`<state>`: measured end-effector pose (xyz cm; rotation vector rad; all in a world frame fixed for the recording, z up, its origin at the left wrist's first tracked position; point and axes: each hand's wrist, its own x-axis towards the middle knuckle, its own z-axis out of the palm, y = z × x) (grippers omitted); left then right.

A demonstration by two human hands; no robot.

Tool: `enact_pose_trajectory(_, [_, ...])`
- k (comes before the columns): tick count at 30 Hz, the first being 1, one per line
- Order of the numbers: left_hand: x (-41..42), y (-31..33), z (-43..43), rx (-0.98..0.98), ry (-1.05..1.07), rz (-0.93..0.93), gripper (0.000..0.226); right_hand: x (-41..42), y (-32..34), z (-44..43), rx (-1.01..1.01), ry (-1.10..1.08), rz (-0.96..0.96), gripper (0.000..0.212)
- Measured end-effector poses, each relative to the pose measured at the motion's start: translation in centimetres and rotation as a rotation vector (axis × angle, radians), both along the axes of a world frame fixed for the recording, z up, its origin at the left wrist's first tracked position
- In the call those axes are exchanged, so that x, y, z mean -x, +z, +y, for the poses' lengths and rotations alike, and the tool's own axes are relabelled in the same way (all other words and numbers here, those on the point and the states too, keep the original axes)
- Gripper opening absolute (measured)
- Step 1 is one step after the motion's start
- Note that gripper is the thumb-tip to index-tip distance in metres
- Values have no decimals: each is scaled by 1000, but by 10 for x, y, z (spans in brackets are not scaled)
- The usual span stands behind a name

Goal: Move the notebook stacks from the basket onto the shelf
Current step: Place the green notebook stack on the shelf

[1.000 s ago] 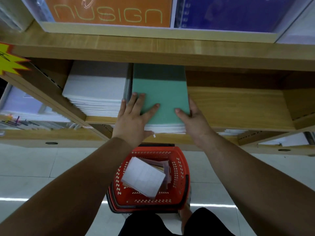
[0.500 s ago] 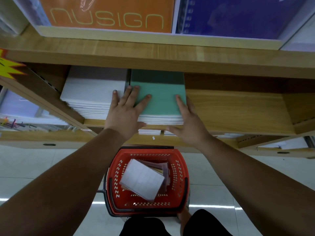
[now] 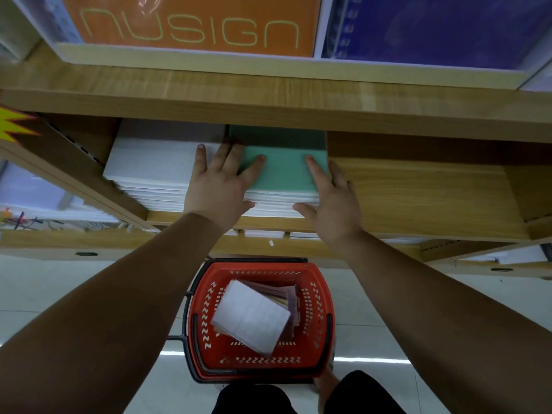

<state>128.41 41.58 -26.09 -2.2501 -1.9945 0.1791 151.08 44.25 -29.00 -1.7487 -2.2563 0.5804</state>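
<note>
I count two notebook stacks on the shelf (image 3: 418, 198): one white-topped stack (image 3: 149, 165) and one green-topped stack (image 3: 283, 171), side by side and touching. I count one red basket (image 3: 319, 309) on the floor, holding one loose pile of notebooks (image 3: 251, 318); the number of books in it cannot be determined. I count two hands in view: one left hand (image 3: 218, 186) and one right hand (image 3: 334, 201). I count two display boxes above: one orange box (image 3: 191, 22), one blue box (image 3: 433, 28).

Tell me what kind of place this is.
Most likely a stationery shop aisle: a wooden shelf stocked with a green notebook stack and a white stack, a red shopping basket on the tiled floor, and a yellow starburst price tag.
</note>
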Motion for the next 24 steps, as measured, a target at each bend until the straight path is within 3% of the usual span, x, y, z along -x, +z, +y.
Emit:
enact_pose_trajectory(4, [12,-1,2,25,3,67,103,-2,-2,1,51,85,38,95])
enact_pose_trajectory(10, [12,-4,5,44,14,68,103,0,-5,8,37,107,69,96])
enact_pose_trajectory(13, [10,-4,5,35,48,-9,103,-1,4,11,185,25,370,104])
enact_pose_trajectory(15, [9,-4,5,36,55,-64,106,1,11,14,349,-86,713,85])
enact_pose_trajectory(17, [12,-4,1,24,68,-107,111,7,16,21,504,-219,900,61])
enact_pose_trajectory(20, [21,-12,-16,-96,89,-190,110,13,4,34,527,-344,956,43])
enact_pose_trajectory(24, [30,-38,-50,-236,71,-260,103,26,-12,34,542,-415,1058,40])
